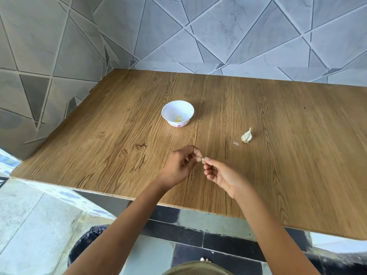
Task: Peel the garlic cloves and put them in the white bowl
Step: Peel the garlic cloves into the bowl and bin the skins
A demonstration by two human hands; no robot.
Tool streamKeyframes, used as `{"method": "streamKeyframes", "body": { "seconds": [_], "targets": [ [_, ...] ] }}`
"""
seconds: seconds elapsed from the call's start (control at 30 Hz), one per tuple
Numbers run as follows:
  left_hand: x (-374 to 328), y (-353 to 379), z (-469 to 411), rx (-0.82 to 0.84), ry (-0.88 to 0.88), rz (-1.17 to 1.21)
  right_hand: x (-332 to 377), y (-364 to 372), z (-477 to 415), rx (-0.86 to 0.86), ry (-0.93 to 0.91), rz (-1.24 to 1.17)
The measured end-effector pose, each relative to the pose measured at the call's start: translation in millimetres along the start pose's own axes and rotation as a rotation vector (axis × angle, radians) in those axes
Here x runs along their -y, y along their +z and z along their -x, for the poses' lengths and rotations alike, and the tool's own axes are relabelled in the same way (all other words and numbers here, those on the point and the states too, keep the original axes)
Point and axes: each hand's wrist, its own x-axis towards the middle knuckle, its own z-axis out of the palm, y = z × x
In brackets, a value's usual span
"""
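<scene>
A small garlic clove (203,159) is pinched between the fingertips of my left hand (181,165) and my right hand (220,175), just above the wooden table. The white bowl (168,111) with a scalloped rim stands farther back, and a pale yellow peeled clove (178,119) lies inside it. The rest of the garlic bulb (246,136) lies on the table to the right of the bowl. A bit of papery skin (236,143) sits just left of the bulb.
The wooden table (278,165) fills the middle of the view, with tiled walls behind and to the left. Its front edge runs close below my wrists. A dark bin (85,245) stands on the floor under the table's near left.
</scene>
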Motion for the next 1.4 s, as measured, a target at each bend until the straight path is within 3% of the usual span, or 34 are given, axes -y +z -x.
{"method": "streamKeyframes", "body": {
  "seconds": [0.23, 0.37, 0.47, 0.67, 0.73, 0.8, 0.9, 1.0, 1.2, 1.4],
  "targets": [
    [-6.7, -2.8, 1.2, 0.095, -0.295, 0.209, -10.2, -3.4, 2.7, -0.071, -0.285, 0.263],
    [-16.3, -8.0, 0.2, 0.208, -0.556, 0.563, -12.3, -5.1, 5.2, 0.001, -0.295, 0.237],
    [-14.7, -8.5, 0.1, 0.204, -0.635, 0.615, -14.1, -5.9, 6.3, -0.004, -0.287, 0.214],
    [4.8, -5.5, 6.4, 0.115, -0.370, -0.214, -16.6, -9.6, 6.8, -0.071, -0.304, 0.224],
    [5.6, -4.7, 7.2, 0.041, -0.359, -0.177, -17.2, -9.9, 6.0, -0.077, -0.320, 0.237],
    [2.2, -5.6, 6.7, -0.033, -0.387, 0.015, -18.1, -9.6, 5.2, -0.088, -0.350, 0.255],
    [-12.1, -9.0, 3.4, 0.027, -0.490, 0.313, -18.7, -9.8, 4.0, -0.095, -0.405, 0.297],
    [-17.7, -9.8, 0.9, 0.084, -0.548, 0.416, -18.9, -8.8, 3.9, -0.089, -0.466, 0.351],
    [-11.5, -9.3, -2.6, 0.086, -0.526, 0.342, -20.1, -5.7, 4.6, -0.122, -0.540, 0.477],
    [-10.4, -4.6, 2.0, 0.025, -0.147, -0.046, -12.0, 0.6, 4.8, -0.156, -0.305, 0.310]
  ]
}}
